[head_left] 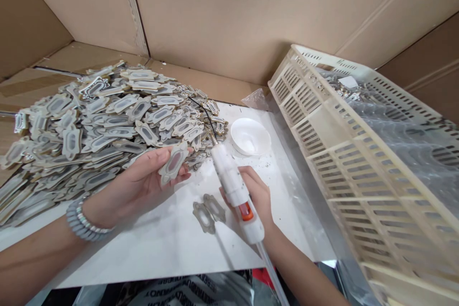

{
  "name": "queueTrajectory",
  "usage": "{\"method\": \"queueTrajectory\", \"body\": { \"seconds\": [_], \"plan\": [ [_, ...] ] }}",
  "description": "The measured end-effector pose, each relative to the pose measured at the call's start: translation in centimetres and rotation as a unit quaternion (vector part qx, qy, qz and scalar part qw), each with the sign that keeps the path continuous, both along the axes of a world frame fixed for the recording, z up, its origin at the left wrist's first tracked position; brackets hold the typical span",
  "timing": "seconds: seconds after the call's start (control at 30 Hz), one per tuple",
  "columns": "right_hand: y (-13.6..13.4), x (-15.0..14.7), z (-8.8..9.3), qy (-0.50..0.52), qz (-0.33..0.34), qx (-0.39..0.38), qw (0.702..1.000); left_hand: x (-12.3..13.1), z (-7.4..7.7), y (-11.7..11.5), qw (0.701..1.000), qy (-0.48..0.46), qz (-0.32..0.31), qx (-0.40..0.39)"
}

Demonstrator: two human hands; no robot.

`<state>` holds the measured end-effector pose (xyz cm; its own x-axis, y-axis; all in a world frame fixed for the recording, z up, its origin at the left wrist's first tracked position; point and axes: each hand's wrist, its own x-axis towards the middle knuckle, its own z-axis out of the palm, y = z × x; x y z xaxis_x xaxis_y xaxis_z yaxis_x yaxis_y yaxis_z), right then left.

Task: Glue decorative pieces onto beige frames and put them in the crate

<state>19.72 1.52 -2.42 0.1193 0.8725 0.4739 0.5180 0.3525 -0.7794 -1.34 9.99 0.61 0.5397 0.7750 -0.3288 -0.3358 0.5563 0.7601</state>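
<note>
My left hand pinches a flat grey frame-shaped piece with scalloped edges and an oblong opening, held above the white work surface. My right hand is closed around a white hot glue gun with an orange trigger or switch. A clear glue stick trails from its rear, and its brass tip points away toward the pile. A thin dark line runs on beyond the tip. Two similar grey pieces lie on the surface between my hands.
A big heap of the same pieces covers the left and back. A white bowl sits behind the glue gun. On the right stands a cream slatted crate with clear plastic and small parts inside. Cardboard walls enclose the back.
</note>
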Motion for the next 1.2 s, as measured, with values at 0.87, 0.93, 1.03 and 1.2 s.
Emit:
{"method": "queueTrajectory", "body": {
  "seconds": [0.87,0.93,1.03,1.2],
  "plan": [
    [-0.9,0.0,3.6,0.132,-0.096,-0.183,0.969,-2.4,7.6,12.5,0.719,0.356,0.327,0.500],
    [-0.8,0.2,3.6,0.135,-0.091,-0.183,0.970,-2.5,7.9,14.2,0.688,0.460,0.332,0.453],
    [-0.7,0.4,3.4,0.134,-0.093,-0.170,0.972,-3.3,7.7,15.4,0.652,0.561,0.304,0.409],
    [-0.5,0.4,2.8,0.088,-0.080,-0.133,0.984,-6.6,6.7,14.9,0.655,0.533,0.289,0.452]
  ]
}}
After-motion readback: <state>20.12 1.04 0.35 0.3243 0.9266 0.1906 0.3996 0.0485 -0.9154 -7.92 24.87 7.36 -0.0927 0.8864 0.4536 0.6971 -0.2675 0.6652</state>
